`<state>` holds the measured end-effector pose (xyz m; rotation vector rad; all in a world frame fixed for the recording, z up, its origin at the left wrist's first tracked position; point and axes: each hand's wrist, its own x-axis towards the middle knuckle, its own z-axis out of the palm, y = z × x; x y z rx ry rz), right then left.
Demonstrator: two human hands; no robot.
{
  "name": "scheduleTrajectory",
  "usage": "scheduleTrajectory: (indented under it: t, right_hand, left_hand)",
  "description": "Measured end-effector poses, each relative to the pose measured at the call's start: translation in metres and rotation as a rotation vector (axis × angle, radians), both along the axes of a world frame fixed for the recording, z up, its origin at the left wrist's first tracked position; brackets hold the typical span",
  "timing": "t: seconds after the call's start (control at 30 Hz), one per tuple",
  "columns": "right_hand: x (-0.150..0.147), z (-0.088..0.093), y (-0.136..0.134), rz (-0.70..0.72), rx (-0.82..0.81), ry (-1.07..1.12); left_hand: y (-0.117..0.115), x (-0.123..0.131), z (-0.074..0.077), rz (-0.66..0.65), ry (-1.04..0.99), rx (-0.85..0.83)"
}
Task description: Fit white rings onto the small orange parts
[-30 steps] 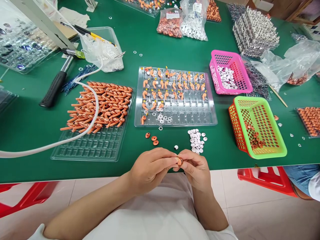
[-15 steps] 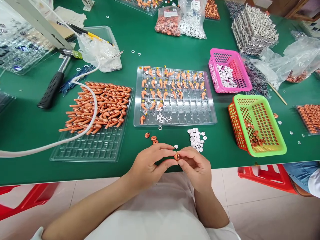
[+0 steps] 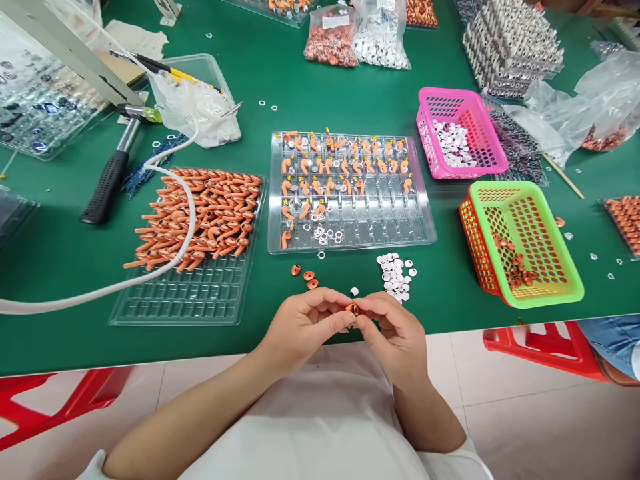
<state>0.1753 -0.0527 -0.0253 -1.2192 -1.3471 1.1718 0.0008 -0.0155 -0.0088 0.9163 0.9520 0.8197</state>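
Near the table's front edge, my left hand and my right hand meet, fingertips pinched on a small orange part with a dark opening. Both hands touch it from either side. Just beyond it lies one white disc. A pile of white discs is to the right, and a few orange round pieces lie to the left. Farther back, a clear compartment tray holds rows of curved orange parts and loose white rings.
On the left are a tray of orange stems, a white cable and a hammer. On the right stand a pink basket and a green basket. Bags of parts lie at the back. A person's leg shows at right.
The view has shifted slightly. My fingers have moved a little around the orange part, which is turned slightly differently. Both hands still hold it.
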Motion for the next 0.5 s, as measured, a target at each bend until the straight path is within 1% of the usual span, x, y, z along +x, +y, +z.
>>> scheduleTrajectory:
  t: [0.13, 0.33, 0.5]
  right_hand:
    - [-0.006, 0.001, -0.004, -0.067, -0.006, -0.060]
    - [-0.014, -0.001, -0.005, -0.146, 0.005, -0.103]
    - [-0.017, -0.004, -0.006, -0.174, 0.017, -0.116]
  left_hand:
    - [-0.001, 0.003, 0.000, 0.022, 0.000, -0.018]
    - [-0.005, 0.010, 0.004, 0.069, 0.095, -0.101]
    - [-0.006, 0.011, 0.003, 0.082, 0.067, -0.116]
